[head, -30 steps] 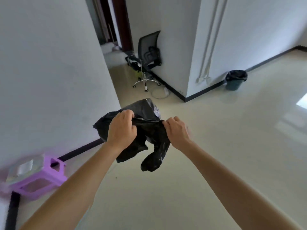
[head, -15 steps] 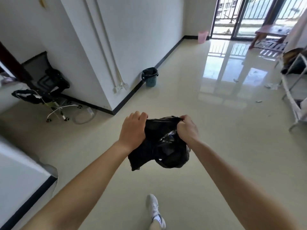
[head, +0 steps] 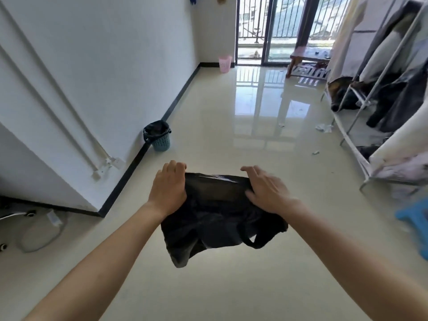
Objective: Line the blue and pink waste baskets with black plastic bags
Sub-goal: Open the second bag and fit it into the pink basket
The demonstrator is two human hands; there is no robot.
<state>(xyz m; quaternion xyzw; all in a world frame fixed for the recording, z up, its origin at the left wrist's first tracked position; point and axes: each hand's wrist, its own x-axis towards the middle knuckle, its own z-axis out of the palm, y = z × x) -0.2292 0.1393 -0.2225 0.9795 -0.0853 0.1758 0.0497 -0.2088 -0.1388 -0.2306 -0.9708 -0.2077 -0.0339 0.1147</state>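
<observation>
A black plastic bag (head: 217,216) hangs in front of me, stretched wide between both hands. My left hand (head: 169,191) grips its left top corner and my right hand (head: 266,191) holds its right top corner. The blue waste basket (head: 159,137) stands on the floor by the left wall, with a black bag folded over its rim. Far off, in the corner beside the balcony door, stands the pink waste basket (head: 225,63), and no bag shows in it.
A clothes rack (head: 370,107) with hanging garments fills the right side. A blue stool (head: 414,223) sits at the right edge. Scraps of litter (head: 324,128) lie on the glossy floor. A wooden bench (head: 305,59) stands by the balcony door. A wall corner (head: 99,212) juts out on the left.
The view has swung right, from the hallway with the chair to the room with the balcony door. My hands have moved apart, spreading the crumpled bag wide.
</observation>
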